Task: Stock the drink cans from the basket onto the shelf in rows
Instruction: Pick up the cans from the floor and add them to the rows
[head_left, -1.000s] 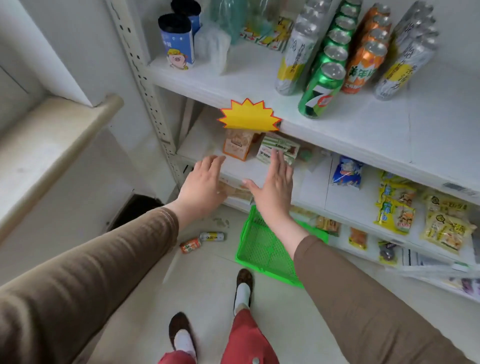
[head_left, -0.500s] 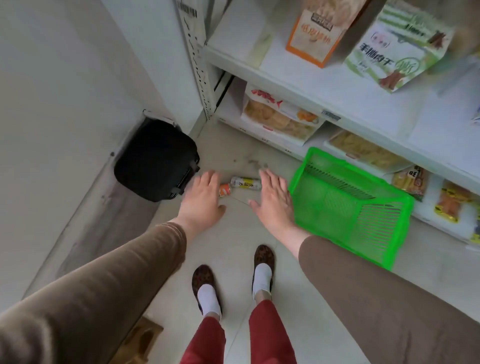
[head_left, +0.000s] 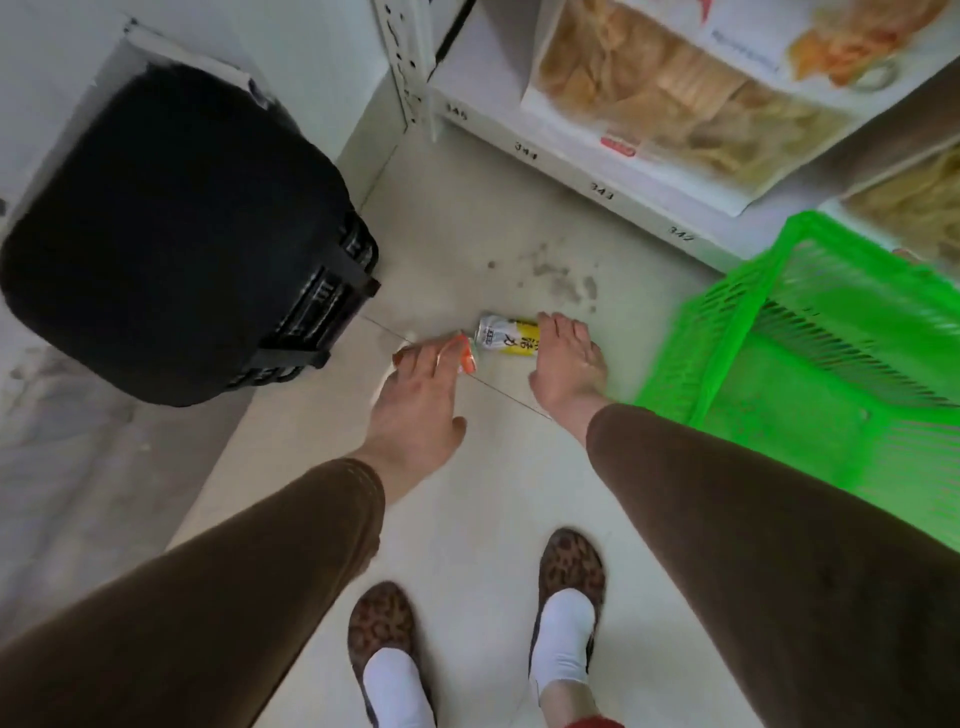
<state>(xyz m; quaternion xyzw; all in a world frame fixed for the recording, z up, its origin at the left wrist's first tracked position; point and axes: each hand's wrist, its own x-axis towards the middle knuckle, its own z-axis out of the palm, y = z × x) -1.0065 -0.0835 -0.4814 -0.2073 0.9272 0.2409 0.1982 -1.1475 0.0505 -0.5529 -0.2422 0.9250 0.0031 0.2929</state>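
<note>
Two drink cans lie on their sides on the floor (head_left: 467, 493), end to end. The left hand (head_left: 415, 410) reaches down over the orange can (head_left: 467, 357) with its fingers spread out straight. The right hand (head_left: 569, 364) touches the end of the yellow can (head_left: 506, 335), fingers straight too. The green basket (head_left: 727, 332) sits just right of that hand, below the bottom shelf (head_left: 571, 171). A black bag (head_left: 171, 234) is on the left.

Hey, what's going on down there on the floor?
A person is bending down with both hands toward two drink cans lying on their sides on the floor. The left hand reaches over the orange can; the right hand is at the yellow and silver can. Neither is lifted. The green basket sits beside them.
</note>
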